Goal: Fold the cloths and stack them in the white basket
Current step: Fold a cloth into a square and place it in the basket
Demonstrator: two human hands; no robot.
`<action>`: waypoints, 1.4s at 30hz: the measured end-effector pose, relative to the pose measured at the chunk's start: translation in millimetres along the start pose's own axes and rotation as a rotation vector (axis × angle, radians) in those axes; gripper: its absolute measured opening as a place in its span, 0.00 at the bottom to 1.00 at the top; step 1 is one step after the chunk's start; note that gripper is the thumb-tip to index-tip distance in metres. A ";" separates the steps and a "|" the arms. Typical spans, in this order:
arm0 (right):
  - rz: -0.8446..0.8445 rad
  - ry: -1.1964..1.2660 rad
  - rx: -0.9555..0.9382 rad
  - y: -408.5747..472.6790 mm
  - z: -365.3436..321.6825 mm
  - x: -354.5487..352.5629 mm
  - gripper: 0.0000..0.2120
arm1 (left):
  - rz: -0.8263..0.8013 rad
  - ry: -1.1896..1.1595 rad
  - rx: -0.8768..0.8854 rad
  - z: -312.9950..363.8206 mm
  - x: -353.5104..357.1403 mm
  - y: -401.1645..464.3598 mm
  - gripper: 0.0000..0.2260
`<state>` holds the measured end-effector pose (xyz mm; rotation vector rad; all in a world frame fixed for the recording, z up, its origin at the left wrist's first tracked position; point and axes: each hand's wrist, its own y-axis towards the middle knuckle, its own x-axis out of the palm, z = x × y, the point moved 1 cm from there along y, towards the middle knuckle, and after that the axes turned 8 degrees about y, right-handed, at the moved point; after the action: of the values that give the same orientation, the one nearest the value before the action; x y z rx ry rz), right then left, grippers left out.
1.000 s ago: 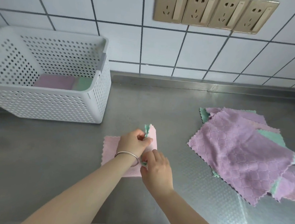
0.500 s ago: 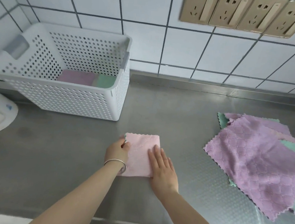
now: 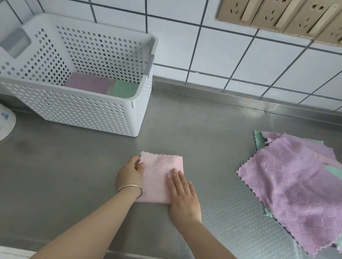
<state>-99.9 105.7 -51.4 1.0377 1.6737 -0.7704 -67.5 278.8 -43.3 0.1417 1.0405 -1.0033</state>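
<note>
My left hand [image 3: 131, 172] pinched the folded pink cloth's [image 3: 159, 174] left edge, right hand [image 3: 183, 193] flat on it, white basket [image 3: 69, 105] up-left, nearer the left.

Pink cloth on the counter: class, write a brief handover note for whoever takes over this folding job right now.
Left hand grips the left edge of the folded pink cloth; right hand presses flat on it.
White basket, back left, holds a folded purple cloth and a folded green cloth.
Unfolded pile lies to the right.
Done: pink cloth folded.
Left: put it in the basket, then fold and stack the pile.
</note>
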 end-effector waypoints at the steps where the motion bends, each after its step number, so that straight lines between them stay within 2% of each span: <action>1: -0.010 0.001 0.005 0.0 -0.5 -0.3 0.35 | 0.001 0.011 0.007 -0.2 0.7 1.3 0.10; 5: -0.042 -0.004 -0.006 -0.4 -3.5 -3.0 0.42 | 0.027 0.016 0.004 0.8 1.8 1.2 0.10; 7: -0.049 0.004 -0.015 -3.3 -4.4 -7.2 0.42 | 0.104 -0.049 0.021 1.9 -2.0 -3.2 0.12; 8: -0.029 0.009 -0.038 -3.1 -4.9 -11.6 0.39 | 0.182 -0.042 0.092 1.3 -3.8 -5.4 0.13; 10: 0.006 0.005 -0.068 4.2 -5.3 -21.7 0.32 | 0.290 0.142 0.386 1.4 -2.6 -11.3 0.18; 12: -0.017 -0.038 -0.058 19.2 -3.3 -26.8 0.28 | 0.242 0.412 0.659 -0.9 7.4 -18.0 0.23; 14: -0.092 -0.059 -0.023 33.1 1.4 -25.0 0.27 | 0.141 0.604 0.781 -7.8 18.1 -20.3 0.24; 19: -0.227 -0.063 0.042 39.4 11.9 -15.5 0.29 | -0.005 0.743 0.761 -19.4 23.5 -11.8 0.28; 25: -0.263 -0.074 0.067 43.9 16.3 -6.6 0.30 | -0.043 0.737 0.781 -21.7 26.5 -4.4 0.30; 27: -0.286 -0.073 0.061 47.0 15.6 -13.3 0.34 | -0.058 0.729 0.800 -15.7 17.9 -3.9 0.33; 28: -0.317 -0.048 0.033 49.1 15.7 -16.6 0.35 | -0.118 0.632 0.758 -12.5 12.6 -3.1 0.35; 29: -0.367 0.021 0.049 50.1 16.1 -21.2 0.34 | -0.174 0.460 0.637 -9.8 6.1 -4.9 0.35; 30: -0.404 0.104 0.084 51.0 15.7 -26.2 0.31 | -0.141 0.255 0.497 -8.0 0.3 -8.0 0.31; 31: -0.392 0.178 0.142 51.1 14.9 -30.6 0.30 | -0.032 0.093 0.343 -7.0 -5.9 -9.8 0.24; 32: -0.313 0.259 0.212 49.2 15.6 -32.7 0.29 | 0.080 0.012 0.181 -6.8 -11.0 -11.3 0.17; 34: -0.115 0.417 0.409 42.6 16.5 -37.7 0.24 | 0.106 0.099 -0.049 -6.5 -13.7 -17.3 0.14; 36: -0.046 0.599 0.634 38.1 16.2 -42.4 0.20 | 0.030 0.206 -0.131 -7.2 -10.8 -22.1 0.14; 39: -0.167 0.760 0.794 38.8 15.5 -45.3 0.18 | -0.031 0.277 -0.154 -4.2 -7.0 -29.1 0.12; 42: -0.323 0.809 0.813 34.2 15.4 -45.5 0.05 | -0.083 0.214 -0.192 1.1 -3.5 -39.5 0.07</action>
<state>-55.9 94.7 -13.8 1.8336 2.3034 -1.4407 -96.7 257.9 -26.6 0.0488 1.3420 -0.9717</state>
